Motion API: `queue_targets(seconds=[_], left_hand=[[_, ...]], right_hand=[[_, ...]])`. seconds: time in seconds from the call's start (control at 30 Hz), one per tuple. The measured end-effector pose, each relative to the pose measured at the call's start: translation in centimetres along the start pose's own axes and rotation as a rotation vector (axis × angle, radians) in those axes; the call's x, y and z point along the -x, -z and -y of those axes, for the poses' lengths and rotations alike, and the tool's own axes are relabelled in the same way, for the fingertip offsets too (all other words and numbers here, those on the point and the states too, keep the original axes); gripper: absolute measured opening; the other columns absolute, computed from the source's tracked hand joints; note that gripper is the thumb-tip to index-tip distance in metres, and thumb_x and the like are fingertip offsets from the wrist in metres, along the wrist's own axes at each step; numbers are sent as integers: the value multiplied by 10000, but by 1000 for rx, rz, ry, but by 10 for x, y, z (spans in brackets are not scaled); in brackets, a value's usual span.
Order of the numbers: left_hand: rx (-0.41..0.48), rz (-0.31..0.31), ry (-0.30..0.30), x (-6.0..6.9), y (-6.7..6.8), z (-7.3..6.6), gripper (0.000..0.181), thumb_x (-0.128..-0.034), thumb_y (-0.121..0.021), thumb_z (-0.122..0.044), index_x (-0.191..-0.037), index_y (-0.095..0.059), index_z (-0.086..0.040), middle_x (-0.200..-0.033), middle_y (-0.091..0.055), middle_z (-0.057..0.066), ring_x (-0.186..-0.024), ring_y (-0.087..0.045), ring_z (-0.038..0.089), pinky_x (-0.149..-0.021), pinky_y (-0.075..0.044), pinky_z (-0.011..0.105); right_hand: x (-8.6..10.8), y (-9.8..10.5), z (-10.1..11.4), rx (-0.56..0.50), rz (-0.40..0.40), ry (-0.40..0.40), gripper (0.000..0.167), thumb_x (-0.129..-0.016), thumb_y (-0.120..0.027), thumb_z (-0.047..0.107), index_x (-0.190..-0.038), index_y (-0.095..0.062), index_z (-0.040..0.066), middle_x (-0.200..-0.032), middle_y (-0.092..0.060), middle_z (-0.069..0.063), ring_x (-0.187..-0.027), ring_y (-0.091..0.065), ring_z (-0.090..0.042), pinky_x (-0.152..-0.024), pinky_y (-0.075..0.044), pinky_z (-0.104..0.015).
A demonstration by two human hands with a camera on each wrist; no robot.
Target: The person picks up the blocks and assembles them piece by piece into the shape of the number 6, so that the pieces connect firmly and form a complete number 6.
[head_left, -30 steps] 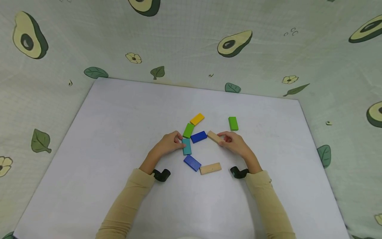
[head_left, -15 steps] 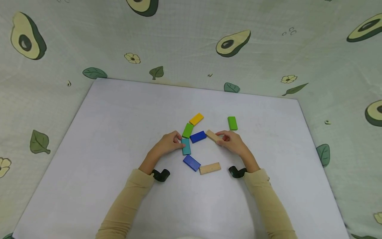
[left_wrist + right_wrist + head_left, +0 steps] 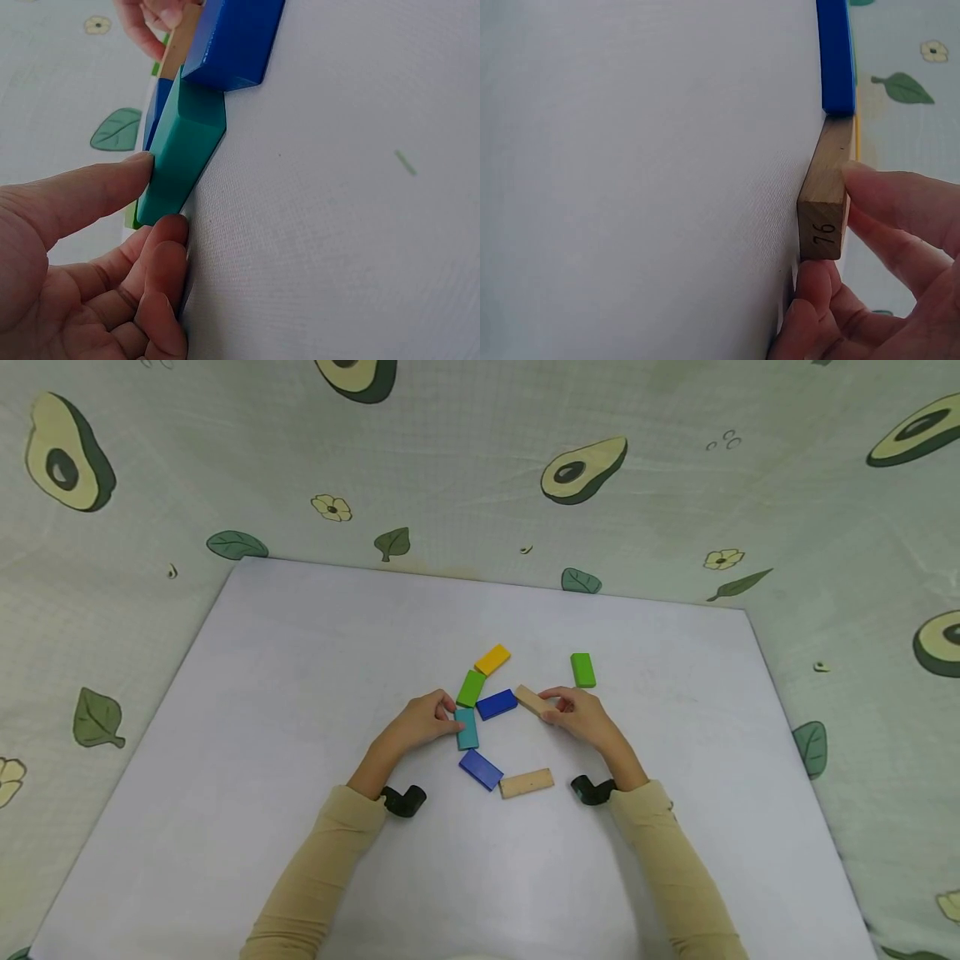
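Observation:
Near the middle of the white table, my left hand [image 3: 425, 720] holds a teal block [image 3: 467, 729], thumb on its upper face and fingertips at its end. In the left wrist view the teal block [image 3: 184, 142] touches a blue block [image 3: 236, 41]. To the right, my right hand [image 3: 581, 717] pinches a plain wooden block [image 3: 531, 701] between thumb and fingers. The right wrist view shows a number on the end of this wooden block [image 3: 825, 199]. Its far end meets a dark blue block [image 3: 836, 60].
A yellow block [image 3: 492, 659] and a green block [image 3: 471, 689] lie above the teal one. Below it are a blue block [image 3: 481, 770] and another wooden block [image 3: 527, 783]. A second green block [image 3: 582, 670] lies apart, beyond my right hand. Avocado-print cloth [image 3: 465, 460] surrounds the table [image 3: 337, 635].
My right hand has shifted slightly left with the wooden block, bringing its end against the dark blue block. My left hand stays at the teal block.

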State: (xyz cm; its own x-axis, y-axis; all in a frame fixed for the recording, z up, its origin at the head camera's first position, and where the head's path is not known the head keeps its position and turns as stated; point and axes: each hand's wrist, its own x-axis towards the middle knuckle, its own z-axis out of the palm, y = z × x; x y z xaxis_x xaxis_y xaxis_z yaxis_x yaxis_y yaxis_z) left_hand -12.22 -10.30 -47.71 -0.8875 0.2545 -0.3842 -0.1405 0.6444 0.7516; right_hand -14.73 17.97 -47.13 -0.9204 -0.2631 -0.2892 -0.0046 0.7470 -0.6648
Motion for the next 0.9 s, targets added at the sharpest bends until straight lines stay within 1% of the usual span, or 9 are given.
queue_targets(seconds=[0.2,0.4,0.53,0.63,0.77,0.9], left_hand=[[9,-1,-5,1,0,1,339,-840,-677,-248,-1075,-540,-45,-789,-512,52,-690,-442,162,-599,-352,245],[10,3,-10,1,1,1,339,-841,-676,-245,-1080,-542,-46,-801,-518,53,-697,-448,162,-602,-357,244],[6,2,-9,0,0,2,339,-842,-674,-246,-1081,-540,-47,-799,-518,51,-698,-449,160,-602,-358,241],[3,0,-10,0,0,2,337,-842,-674,-246,-1079,-541,-47,-798,-520,51,-700,-452,160,-603,-360,241],[0,-5,-14,0,-1,2,333,-842,-674,-248,-1074,-542,-49,-804,-527,53,-698,-453,159,-602,-359,242],[-7,-11,-18,-1,-1,2,327,-845,-671,-249,-1074,-544,-53,-814,-533,51,-701,-455,156,-604,-360,241]], right_hand=[[0,0,1,6,8,-37,365,-876,-638,206,-1224,-593,106,-872,-549,-101,-751,-479,-205,-613,-377,-266],[3,8,0,-30,29,-68,431,-889,-619,280,-1295,-550,156,-960,-580,-117,-819,-501,-212,-653,-396,-265],[4,18,-4,-80,-31,-63,417,-901,-605,252,-1292,-546,120,-1022,-578,-139,-861,-524,-217,-686,-421,-260],[5,27,-7,-115,-94,-53,397,-905,-600,220,-1272,-551,79,-1008,-568,-137,-850,-508,-204,-700,-415,-258],[4,37,-11,-149,-158,-57,387,-899,-611,208,-1246,-560,45,-973,-548,-114,-826,-463,-172,-688,-397,-224],[2,45,-14,-180,-215,-59,376,-897,-616,191,-1237,-566,40,-1016,-554,-132,-877,-459,-167,-693,-386,-177]])
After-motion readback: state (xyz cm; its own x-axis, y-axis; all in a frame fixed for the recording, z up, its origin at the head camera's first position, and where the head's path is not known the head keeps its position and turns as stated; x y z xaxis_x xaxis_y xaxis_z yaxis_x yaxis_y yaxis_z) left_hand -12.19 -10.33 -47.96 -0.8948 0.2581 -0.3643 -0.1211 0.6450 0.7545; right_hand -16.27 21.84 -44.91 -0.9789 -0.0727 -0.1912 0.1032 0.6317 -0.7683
